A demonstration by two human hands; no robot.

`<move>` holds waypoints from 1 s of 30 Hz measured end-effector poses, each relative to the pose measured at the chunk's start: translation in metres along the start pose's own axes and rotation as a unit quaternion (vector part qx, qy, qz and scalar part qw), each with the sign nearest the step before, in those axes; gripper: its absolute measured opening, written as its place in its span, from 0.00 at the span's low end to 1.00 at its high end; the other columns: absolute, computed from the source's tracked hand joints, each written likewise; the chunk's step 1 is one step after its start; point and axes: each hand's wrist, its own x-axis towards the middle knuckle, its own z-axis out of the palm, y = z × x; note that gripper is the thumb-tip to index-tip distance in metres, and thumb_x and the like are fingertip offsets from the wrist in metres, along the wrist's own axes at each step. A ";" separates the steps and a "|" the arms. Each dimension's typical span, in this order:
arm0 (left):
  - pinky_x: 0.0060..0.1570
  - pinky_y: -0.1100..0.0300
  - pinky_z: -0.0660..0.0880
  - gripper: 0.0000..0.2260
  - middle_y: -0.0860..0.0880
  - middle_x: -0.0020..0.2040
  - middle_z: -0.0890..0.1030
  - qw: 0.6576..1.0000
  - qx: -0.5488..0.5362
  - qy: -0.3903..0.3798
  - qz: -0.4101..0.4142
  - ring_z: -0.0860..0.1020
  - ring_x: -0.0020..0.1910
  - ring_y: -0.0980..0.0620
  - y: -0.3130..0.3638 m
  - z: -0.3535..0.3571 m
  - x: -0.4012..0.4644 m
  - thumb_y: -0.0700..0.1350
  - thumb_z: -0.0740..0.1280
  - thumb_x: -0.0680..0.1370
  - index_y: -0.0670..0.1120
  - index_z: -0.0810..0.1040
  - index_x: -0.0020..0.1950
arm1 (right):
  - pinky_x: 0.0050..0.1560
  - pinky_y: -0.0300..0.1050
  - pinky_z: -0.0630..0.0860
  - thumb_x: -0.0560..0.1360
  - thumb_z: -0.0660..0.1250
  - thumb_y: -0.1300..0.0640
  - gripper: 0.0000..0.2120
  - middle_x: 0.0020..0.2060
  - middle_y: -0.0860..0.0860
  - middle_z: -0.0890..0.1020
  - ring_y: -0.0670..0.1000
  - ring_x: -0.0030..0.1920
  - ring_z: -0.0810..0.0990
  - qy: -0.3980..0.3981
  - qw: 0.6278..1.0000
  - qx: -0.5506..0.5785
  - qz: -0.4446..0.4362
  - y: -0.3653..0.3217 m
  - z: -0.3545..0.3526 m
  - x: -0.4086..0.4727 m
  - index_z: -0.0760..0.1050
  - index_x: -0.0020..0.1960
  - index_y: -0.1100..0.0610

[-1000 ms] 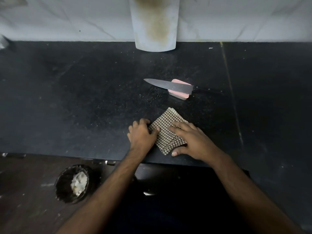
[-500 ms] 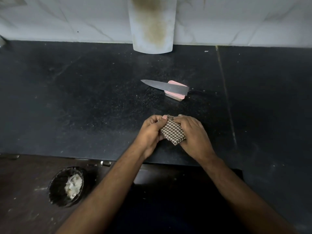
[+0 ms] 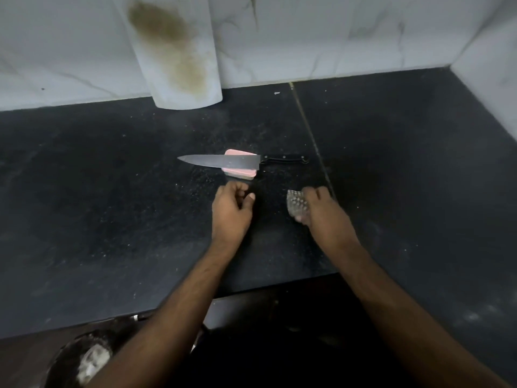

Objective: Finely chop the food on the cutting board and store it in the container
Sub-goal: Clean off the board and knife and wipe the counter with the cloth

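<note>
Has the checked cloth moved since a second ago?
Yes. The checked cloth, gripped by the right hand, has shifted right, now below the knife handle instead of its blade.

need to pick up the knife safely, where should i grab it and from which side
Grip the black handle, coming from the right. The knife lies flat across a pink block with its tip pointing left, so the handle sticks out right, apparently slightly raised off the counter. The left hand is free but nearer the blade; the right hand holds a checked cloth.
</note>
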 end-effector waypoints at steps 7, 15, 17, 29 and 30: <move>0.53 0.63 0.76 0.08 0.48 0.52 0.79 0.997 0.066 -0.030 0.037 0.79 0.47 0.54 -0.011 -0.008 0.010 0.40 0.73 0.78 0.44 0.80 0.57 | 0.52 0.51 0.77 0.81 0.62 0.61 0.21 0.62 0.60 0.73 0.60 0.53 0.80 0.044 0.995 0.061 0.064 -0.012 0.031 0.010 0.67 0.73 0.61; 0.48 0.78 0.69 0.05 0.49 0.51 0.81 0.997 0.070 0.017 0.017 0.78 0.45 0.67 -0.045 -0.049 -0.002 0.38 0.71 0.79 0.44 0.82 0.54 | 0.57 0.52 0.76 0.78 0.63 0.62 0.13 0.53 0.62 0.78 0.62 0.52 0.79 0.077 0.973 0.202 0.077 -0.049 0.054 0.032 0.76 0.60 0.66; 0.48 0.79 0.68 0.05 0.50 0.51 0.82 0.996 0.075 0.046 0.000 0.78 0.46 0.68 -0.058 -0.065 -0.007 0.38 0.71 0.79 0.43 0.82 0.54 | 0.57 0.53 0.77 0.78 0.63 0.62 0.12 0.52 0.61 0.78 0.61 0.52 0.79 0.072 0.970 0.226 0.047 -0.073 0.066 0.029 0.76 0.59 0.66; 0.51 0.69 0.76 0.04 0.56 0.48 0.84 0.979 -0.043 0.165 -0.113 0.81 0.47 0.62 -0.087 -0.126 -0.046 0.42 0.70 0.81 0.48 0.82 0.55 | 0.62 0.47 0.72 0.80 0.66 0.59 0.15 0.57 0.60 0.81 0.59 0.59 0.79 -0.067 0.951 0.289 -0.089 -0.183 0.089 0.029 0.77 0.64 0.65; 0.50 0.70 0.75 0.04 0.57 0.48 0.84 0.979 -0.051 0.165 -0.109 0.81 0.47 0.63 -0.085 -0.127 -0.044 0.42 0.70 0.81 0.48 0.82 0.55 | 0.63 0.47 0.72 0.80 0.66 0.59 0.16 0.58 0.59 0.81 0.58 0.60 0.79 -0.066 0.951 0.284 -0.104 -0.176 0.081 0.030 0.76 0.66 0.64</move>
